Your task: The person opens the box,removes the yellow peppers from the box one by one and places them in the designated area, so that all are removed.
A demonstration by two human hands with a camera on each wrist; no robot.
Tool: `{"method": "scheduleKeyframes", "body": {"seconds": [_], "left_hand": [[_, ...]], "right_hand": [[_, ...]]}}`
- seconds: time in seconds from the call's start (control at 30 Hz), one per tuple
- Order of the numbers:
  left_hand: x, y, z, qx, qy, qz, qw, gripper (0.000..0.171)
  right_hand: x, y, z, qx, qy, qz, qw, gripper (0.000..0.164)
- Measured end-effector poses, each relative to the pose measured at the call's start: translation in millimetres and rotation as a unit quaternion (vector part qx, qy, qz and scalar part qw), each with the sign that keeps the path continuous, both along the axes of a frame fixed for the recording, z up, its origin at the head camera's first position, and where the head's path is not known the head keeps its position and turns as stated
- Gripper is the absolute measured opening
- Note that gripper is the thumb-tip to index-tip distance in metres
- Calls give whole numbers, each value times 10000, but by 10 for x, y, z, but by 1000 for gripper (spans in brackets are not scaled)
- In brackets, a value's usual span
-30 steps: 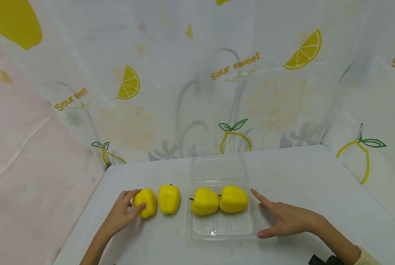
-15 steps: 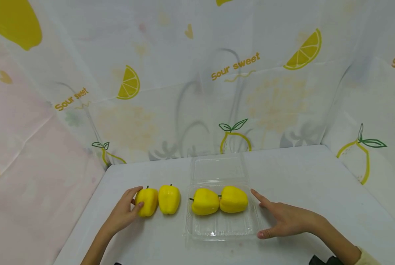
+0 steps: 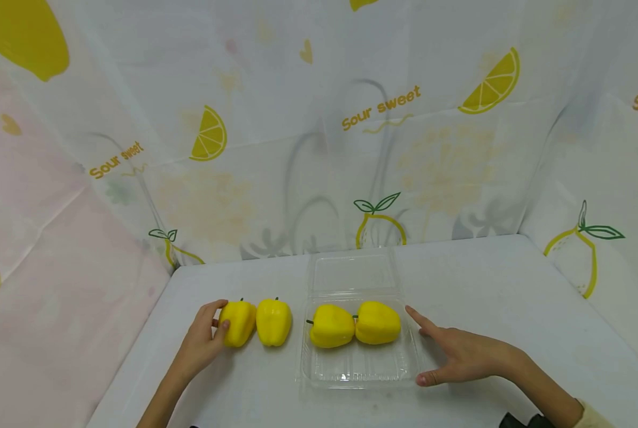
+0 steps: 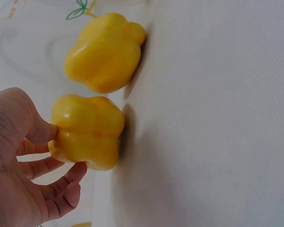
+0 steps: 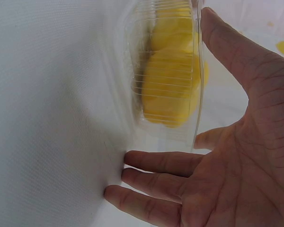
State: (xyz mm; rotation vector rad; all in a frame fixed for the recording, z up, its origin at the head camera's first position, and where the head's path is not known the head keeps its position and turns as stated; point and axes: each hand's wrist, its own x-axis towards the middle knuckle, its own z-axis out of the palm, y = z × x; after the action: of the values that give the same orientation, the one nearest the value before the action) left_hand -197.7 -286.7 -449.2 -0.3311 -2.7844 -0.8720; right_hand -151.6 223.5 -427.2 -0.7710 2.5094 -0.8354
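My left hand pinches a yellow bell pepper between thumb and fingers. In the left wrist view its knobbly base faces the camera; whether it touches the table cannot be told. Close on its right stands a second yellow bell pepper, stem up. A clear plastic clamshell box lies with its lid folded back. Inside, two yellow bell peppers lie on their sides, one left and one right. My right hand is spread at the box's right edge, thumb and forefinger at the rim.
The flat lid extends behind the box toward the back of the white table. A lemon-print cloth hangs behind and along both sides. A dark object shows near the right forearm.
My left hand has shifted slightly right with its bell pepper, which has turned more upright, its stem now at the top, nearer its neighbour. The right hand and the box stay put.
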Motion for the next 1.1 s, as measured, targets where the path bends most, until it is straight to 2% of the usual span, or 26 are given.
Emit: {"method": "scheduleKeyframes", "body": {"seconds": [0.2, 0.43, 0.7, 0.9, 1.1], "left_hand": [[34, 13, 16, -66, 34, 38, 10000, 44], [66, 38, 53, -202, -110, 76, 9997, 46], [114, 72, 118, -338, 404, 172, 9985, 46], [176, 114, 159, -403, 787, 266, 9957, 45], [233, 217, 205, -454, 814, 360, 9950, 47]], "right_hand": [[-11, -4, 6, -24, 41, 49, 10000, 112], [-20, -2, -2, 15, 107, 48, 9999, 112], [-34, -4, -17, 27, -65, -9, 10000, 113], [-32, -4, -14, 54, -20, -11, 10000, 114], [-19, -9, 1, 50, -99, -53, 9999, 114]]}}
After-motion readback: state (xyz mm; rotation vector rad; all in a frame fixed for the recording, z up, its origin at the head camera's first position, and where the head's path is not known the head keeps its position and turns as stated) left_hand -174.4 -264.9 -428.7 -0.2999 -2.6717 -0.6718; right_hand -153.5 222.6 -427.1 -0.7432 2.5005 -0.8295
